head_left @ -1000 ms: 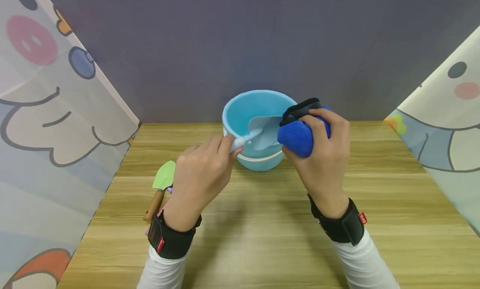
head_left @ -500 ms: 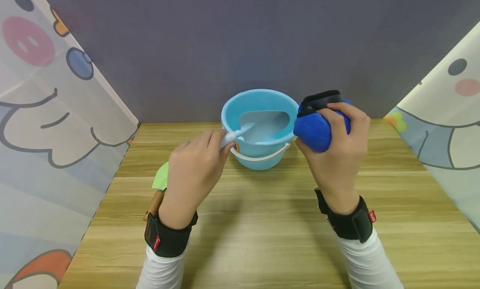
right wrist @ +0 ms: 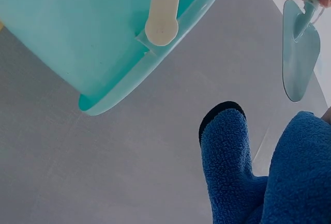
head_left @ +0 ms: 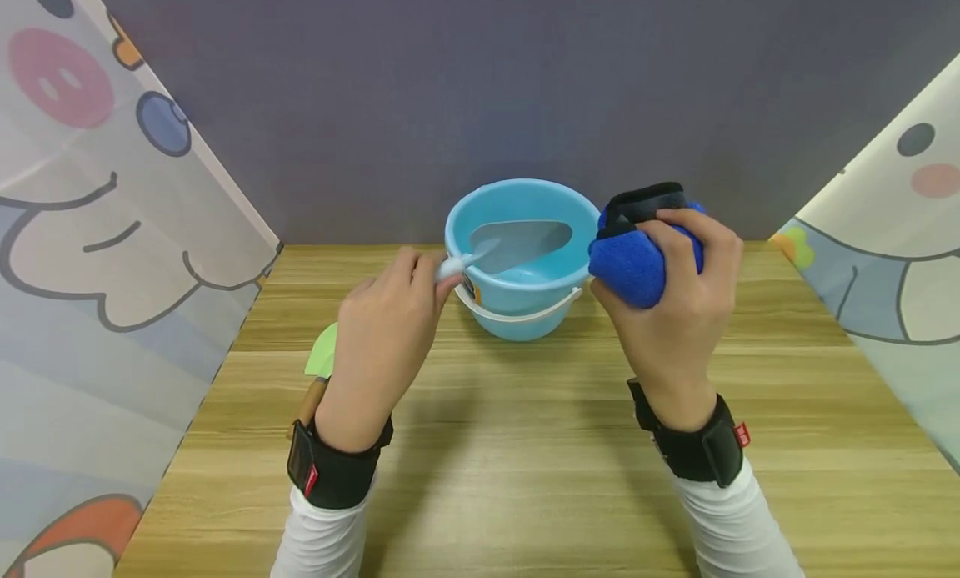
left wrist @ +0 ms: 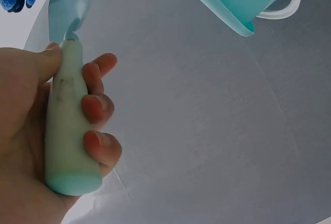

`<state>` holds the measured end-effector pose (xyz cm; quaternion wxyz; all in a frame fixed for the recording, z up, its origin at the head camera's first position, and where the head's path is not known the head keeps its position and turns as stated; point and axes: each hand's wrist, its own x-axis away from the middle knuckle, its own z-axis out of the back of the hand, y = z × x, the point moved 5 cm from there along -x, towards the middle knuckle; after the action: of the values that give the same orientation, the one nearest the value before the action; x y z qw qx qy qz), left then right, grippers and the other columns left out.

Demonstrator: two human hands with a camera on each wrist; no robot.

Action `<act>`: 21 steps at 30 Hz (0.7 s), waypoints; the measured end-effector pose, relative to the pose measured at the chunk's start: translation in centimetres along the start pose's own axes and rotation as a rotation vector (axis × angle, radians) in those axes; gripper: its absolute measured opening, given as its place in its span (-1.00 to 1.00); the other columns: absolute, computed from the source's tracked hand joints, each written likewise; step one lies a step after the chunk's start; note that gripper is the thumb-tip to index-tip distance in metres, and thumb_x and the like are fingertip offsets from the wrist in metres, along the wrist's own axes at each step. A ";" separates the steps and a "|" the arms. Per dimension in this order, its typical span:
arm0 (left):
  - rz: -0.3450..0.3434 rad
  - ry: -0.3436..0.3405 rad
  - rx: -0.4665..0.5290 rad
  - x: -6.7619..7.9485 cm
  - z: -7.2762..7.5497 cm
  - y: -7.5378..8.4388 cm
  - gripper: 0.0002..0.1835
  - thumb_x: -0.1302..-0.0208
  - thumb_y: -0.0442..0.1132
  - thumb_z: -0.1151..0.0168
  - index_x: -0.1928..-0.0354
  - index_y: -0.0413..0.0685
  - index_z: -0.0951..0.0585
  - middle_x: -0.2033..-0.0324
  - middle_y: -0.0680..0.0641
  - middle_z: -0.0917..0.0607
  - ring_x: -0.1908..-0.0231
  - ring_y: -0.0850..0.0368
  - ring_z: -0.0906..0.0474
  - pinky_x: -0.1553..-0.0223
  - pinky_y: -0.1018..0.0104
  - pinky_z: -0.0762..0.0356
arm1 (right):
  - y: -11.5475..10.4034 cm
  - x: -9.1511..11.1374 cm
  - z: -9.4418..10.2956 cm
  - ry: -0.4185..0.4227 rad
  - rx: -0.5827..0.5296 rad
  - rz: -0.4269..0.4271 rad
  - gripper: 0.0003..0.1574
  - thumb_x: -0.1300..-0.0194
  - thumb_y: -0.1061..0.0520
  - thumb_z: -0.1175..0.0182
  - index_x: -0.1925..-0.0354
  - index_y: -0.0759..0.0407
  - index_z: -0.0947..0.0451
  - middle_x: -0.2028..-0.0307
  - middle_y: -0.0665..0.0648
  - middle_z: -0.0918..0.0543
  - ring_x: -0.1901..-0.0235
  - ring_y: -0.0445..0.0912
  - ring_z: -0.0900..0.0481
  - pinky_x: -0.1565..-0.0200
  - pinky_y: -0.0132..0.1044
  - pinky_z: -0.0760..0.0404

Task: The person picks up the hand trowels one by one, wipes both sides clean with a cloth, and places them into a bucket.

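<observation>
- Pale blue trowel [head_left: 522,243], handle in your left hand [head_left: 384,332]: fingers curled round the grip, thumb lying up toward the neck in the left wrist view.
- Your left forearm comes in from the near left, reaching far and a little right, back of the hand up; blade points right, seen from your head over the bucket's opening, but apart from the bucket in the right wrist view.
- Your right hand [head_left: 693,286] clamps a blue fleecy bundle [head_left: 628,269] with black trim, fingers over its right side, thumb under its near side.
- Right forearm angles from the near right toward far left; you hold the bundle just right of the rim in the head view.
- Light blue bucket [head_left: 525,300] upright at the table's far side, white handle [head_left: 521,319] hanging toward you.
- Green trowel [head_left: 322,353] on the table [head_left: 525,444], left, partly behind your left wrist.
</observation>
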<state>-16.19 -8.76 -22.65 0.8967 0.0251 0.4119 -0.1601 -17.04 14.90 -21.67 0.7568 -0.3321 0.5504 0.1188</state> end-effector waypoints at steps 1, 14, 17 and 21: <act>0.003 -0.003 -0.001 0.0 -0.1 0.0 -0.59 -0.33 0.04 -0.13 0.27 -0.25 -0.60 0.51 -0.12 -0.60 0.75 0.11 -0.23 0.81 0.27 -0.22 | 0.0 0.0 0.0 0.005 -0.004 0.000 -0.50 0.14 0.13 -0.50 0.21 0.34 -0.60 0.06 0.45 -0.58 -0.10 0.24 -0.45 -0.07 0.28 -0.49; 0.033 -0.061 0.043 -0.1 -0.6 -0.3 -0.64 -0.29 0.03 -0.20 0.24 -0.18 -0.56 0.52 -0.12 -0.62 0.74 0.06 -0.33 0.82 0.20 -0.32 | 0.3 0.0 0.2 0.039 -0.058 -0.010 -0.50 0.17 0.19 -0.46 0.19 0.33 -0.59 0.06 0.47 -0.56 -0.11 0.13 -0.47 -0.11 0.19 -0.50; 0.028 -0.095 0.046 -0.1 -0.9 -0.3 -0.64 -0.26 0.05 -0.22 0.26 -0.14 -0.53 0.66 -0.04 -0.50 0.74 0.09 -0.29 0.82 0.22 -0.27 | 0.4 -0.1 0.3 0.053 -0.097 -0.025 -0.50 0.21 0.22 -0.45 0.20 0.35 -0.58 0.06 0.49 -0.55 -0.11 0.09 -0.48 -0.11 0.15 -0.51; 0.025 -0.134 0.082 -0.2 -1.2 -0.2 -0.62 -0.22 0.10 -0.20 0.24 -0.10 -0.54 0.60 -0.04 -0.52 0.63 0.06 -0.39 0.71 0.20 -0.35 | 0.4 -0.3 0.5 0.065 -0.126 -0.032 -0.49 0.22 0.22 -0.43 0.20 0.36 -0.58 0.06 0.53 -0.54 -0.12 0.05 -0.48 -0.14 0.09 -0.51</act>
<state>-17.23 -8.66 -23.32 0.9224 0.0564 0.3436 -0.1672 -17.00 15.52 -21.50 0.7178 -0.3914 0.5609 0.1301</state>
